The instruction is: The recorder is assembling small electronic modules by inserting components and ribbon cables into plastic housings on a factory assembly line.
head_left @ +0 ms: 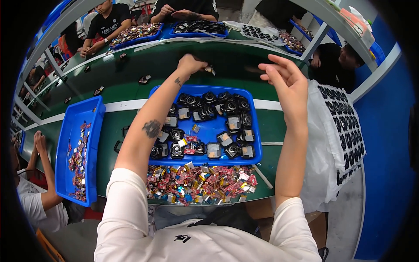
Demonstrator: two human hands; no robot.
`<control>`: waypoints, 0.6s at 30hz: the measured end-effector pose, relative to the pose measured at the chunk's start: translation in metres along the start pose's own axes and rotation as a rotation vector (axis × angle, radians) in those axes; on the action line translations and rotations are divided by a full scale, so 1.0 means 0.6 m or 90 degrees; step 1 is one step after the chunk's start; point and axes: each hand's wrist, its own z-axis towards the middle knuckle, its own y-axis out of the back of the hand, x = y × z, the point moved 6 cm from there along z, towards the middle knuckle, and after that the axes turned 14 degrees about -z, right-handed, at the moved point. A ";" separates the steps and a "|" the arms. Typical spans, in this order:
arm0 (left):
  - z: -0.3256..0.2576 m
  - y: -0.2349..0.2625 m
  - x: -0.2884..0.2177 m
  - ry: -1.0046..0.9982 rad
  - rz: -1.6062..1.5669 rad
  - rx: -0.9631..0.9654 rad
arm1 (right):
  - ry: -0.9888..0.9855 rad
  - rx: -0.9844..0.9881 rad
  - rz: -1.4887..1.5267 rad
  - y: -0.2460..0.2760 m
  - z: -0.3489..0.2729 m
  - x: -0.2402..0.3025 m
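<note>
My left hand [191,65] reaches over the far green surface, fingers pinched on a small electronic part [210,70] with a pale, shiny face. The grip hides some of that part. To the right, my right hand [286,81] is raised with fingers stretched and apart, nothing seen in it. Between my forearms lies a blue tray [257,158] of black round-faced watch-like casings [209,97], some showing grey backs. Loose among them are a small red circuit board [189,151] and a silver piece [196,128]. A heap of red circuit boards with silver and yellow pieces [203,183] lies nearer me.
A tilted blue bin [94,144] of similar boards stands left. Small assemblies [144,79] lie along the green strip [161,65]. Right is a white sheet of black parts [345,126]. Co-workers [111,24] sit across and at both sides. Metal posts [316,39] frame the bench.
</note>
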 end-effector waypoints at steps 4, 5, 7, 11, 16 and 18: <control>0.062 -0.017 0.085 0.098 0.164 0.013 | 0.018 0.062 -0.023 -0.019 -0.004 0.008; 0.067 -0.013 0.090 0.091 0.212 -0.021 | 0.030 0.049 -0.005 -0.023 -0.004 0.009; 0.064 -0.021 0.092 0.066 0.286 -0.039 | 0.041 0.068 -0.057 -0.021 -0.004 0.004; 0.016 0.020 0.028 -0.091 0.214 -0.067 | 0.102 0.041 -0.056 -0.015 -0.003 0.010; -0.168 0.044 -0.044 -0.173 0.155 0.093 | 0.082 0.065 -0.009 -0.031 -0.011 0.024; -0.256 0.041 -0.061 -0.268 0.070 0.205 | 0.057 0.064 -0.022 -0.041 -0.021 0.035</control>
